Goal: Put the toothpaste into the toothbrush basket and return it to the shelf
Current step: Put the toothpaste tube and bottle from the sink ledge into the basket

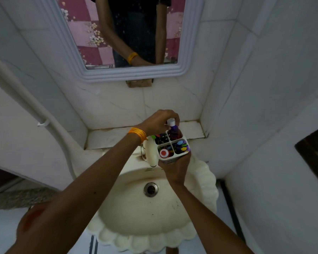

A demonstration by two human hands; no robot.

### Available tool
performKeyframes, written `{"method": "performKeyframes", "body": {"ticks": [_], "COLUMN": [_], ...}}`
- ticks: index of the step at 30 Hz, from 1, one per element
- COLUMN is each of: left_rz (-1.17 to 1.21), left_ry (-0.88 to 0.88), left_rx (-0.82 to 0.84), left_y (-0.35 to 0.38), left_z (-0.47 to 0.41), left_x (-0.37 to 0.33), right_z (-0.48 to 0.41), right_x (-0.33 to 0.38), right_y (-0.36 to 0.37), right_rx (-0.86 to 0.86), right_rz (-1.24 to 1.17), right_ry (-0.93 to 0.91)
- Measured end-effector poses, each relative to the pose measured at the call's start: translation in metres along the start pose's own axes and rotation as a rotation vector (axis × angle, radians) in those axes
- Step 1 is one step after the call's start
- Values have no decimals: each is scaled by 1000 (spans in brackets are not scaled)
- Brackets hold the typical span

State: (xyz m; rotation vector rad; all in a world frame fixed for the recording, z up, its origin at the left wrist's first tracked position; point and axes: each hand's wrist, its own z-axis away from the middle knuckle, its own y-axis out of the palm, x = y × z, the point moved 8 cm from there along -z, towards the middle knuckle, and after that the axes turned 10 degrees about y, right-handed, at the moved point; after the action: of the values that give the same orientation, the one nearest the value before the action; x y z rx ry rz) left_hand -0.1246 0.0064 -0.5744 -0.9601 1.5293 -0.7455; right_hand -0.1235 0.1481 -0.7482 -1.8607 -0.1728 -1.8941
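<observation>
A white four-compartment toothbrush basket (186, 140) is held above the sink, in front of the shelf. My right hand (174, 166) grips it from below. Its near-right compartment holds several coloured toothbrushes (181, 145); the near-left one holds a tube with a red and white cap (163, 153). A purple toothpaste tube (173, 128) with a white cap stands upright in the far-right compartment. My left hand (154, 122), with orange bangles at the wrist, is closed on the tube's cap end. The basket's underside is hidden by my right hand.
A cream scalloped sink (206, 189) with a drain (150, 189) lies below. A cream tap (151, 151) stands just left of the basket. The white tiled shelf (106, 137) runs along the back wall under a mirror (125, 33). A white pipe (35, 110) runs down the left wall.
</observation>
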Motion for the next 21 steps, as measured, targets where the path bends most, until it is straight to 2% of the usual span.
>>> {"method": "performKeyframes", "body": {"ticks": [4,13,21], "left_rz": [-51,-108,-163], "left_ry": [-13,-102,-145], "left_rx": [123,243,201], "left_y": [30,38,41], "left_z": [-6,-20,-19], "left_x": [5,17,18], "right_z": [1,-1,0], "right_x": [-1,-6,-3], "right_y": [-2,-3,0], "right_rx": [-15,-40,-6], "right_rz": [-45,-14,-17], "right_ry": [41,59,55]}}
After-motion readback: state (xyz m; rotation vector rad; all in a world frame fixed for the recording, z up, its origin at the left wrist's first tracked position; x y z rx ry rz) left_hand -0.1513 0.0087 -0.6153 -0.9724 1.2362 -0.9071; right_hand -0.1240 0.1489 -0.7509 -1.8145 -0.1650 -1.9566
